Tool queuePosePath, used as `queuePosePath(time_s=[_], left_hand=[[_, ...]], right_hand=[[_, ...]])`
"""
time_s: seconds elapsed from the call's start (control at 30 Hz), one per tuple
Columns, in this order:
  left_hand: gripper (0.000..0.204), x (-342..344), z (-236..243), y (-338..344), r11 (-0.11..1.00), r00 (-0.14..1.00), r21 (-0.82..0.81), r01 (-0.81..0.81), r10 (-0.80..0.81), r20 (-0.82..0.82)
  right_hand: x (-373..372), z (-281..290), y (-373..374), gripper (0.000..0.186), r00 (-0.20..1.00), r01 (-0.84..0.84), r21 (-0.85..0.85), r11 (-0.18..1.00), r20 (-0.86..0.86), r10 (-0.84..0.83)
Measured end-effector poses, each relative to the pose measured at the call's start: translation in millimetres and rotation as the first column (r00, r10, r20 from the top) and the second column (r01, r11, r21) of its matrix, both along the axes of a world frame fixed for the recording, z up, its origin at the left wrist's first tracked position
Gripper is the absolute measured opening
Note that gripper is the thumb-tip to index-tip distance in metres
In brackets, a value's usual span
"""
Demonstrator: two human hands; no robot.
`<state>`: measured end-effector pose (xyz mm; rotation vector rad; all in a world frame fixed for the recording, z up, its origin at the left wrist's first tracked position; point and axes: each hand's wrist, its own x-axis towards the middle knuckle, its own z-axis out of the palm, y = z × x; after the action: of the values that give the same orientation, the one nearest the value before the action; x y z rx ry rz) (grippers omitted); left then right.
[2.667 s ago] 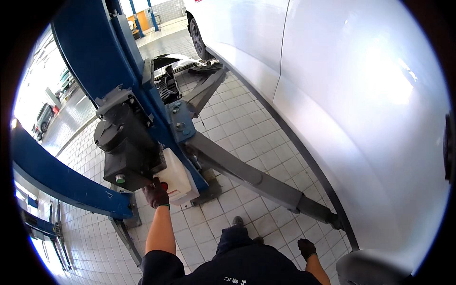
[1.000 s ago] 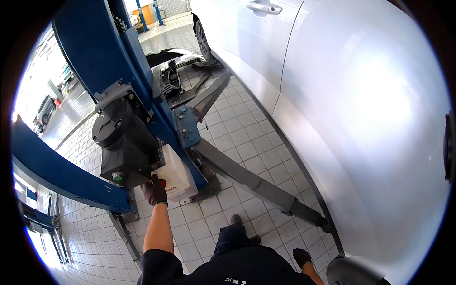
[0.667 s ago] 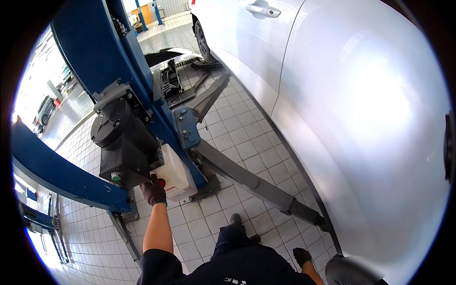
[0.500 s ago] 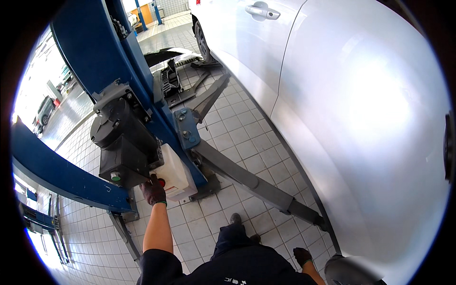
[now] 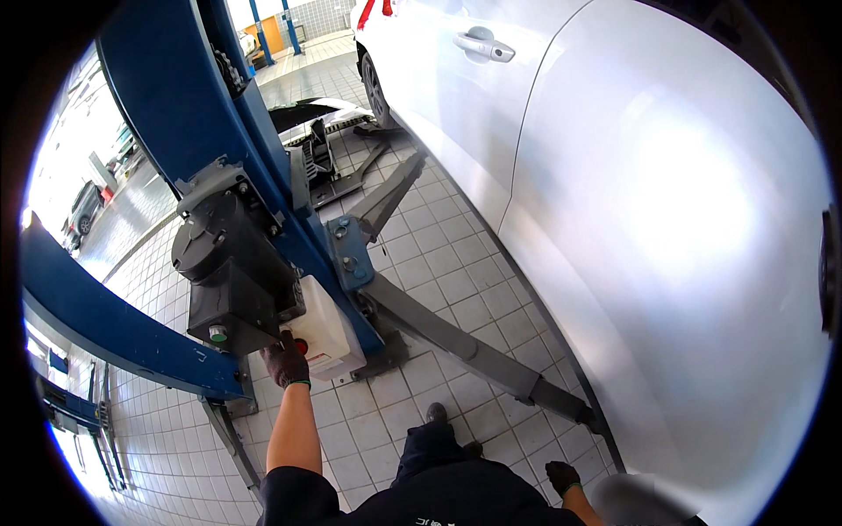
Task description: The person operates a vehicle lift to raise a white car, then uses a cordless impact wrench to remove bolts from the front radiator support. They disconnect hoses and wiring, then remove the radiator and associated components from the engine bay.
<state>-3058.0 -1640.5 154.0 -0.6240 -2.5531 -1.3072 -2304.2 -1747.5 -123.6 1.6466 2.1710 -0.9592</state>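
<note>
My left hand point(image 5: 286, 363), in a dark glove, reaches up to the underside of a black power-unit housing point(image 5: 230, 294) on a blue lift column. One finger points upward and the others curl; what they hold is hidden. Right beside them, a red cap point(image 5: 301, 346) sits on a whitish fluid tank point(image 5: 329, 337). On the housing's front is a green button point(image 5: 217, 333). My right hand point(image 5: 562, 478), also gloved, hangs low near the car's side with its fingers curled and nothing visible in them.
A silver-white car point(image 5: 614, 219) fills the right side. From the blue lift column point(image 5: 175, 88), a grey lift arm point(image 5: 456, 337) runs under the car's sill. A blue beam point(image 5: 114, 324) curves at left. Dark car parts point(image 5: 320, 162) lie on the tiled floor point(image 5: 438, 263) farther back.
The view has shifted slightly, so the column and housing appear a little lower and to the right. My left hand stays under the housing; my right hand still hangs near the car.
</note>
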Motion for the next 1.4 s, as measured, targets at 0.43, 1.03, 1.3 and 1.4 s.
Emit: queuePosePath(time_s=[0.43,1.03,1.3,1.4], left_hand=[[0.046,-6.9,-6.3,10.3,1.0,1.0,0.012,0.006,-0.005,-0.015],[0.047,-10.7,1.2,13.1,1.0,1.0,0.02,-0.012,0.012,0.027],[0.047,-11.5,2.6,22.3,1.0,1.0,0.024,0.007,-0.008,0.024],[0.047,-11.5,6.0,14.9,1.0,1.0,0.008,0.003,-0.003,0.026]], right_hand=[[5.5,-27.8,-5.8,0.034,0.961,0.224,-0.104,0.969,-0.144,-0.238],[-23.4,3.4,3.1,0.033,0.96,0.252,-0.185,0.95,-0.075,-0.269],[-15.9,-2.5,9.8,0.032,0.999,-0.054,0.014,0.998,0.006,0.054],[-21.0,3.7,10.3,0.032,0.998,-0.056,0.01,0.998,-0.002,0.056]])
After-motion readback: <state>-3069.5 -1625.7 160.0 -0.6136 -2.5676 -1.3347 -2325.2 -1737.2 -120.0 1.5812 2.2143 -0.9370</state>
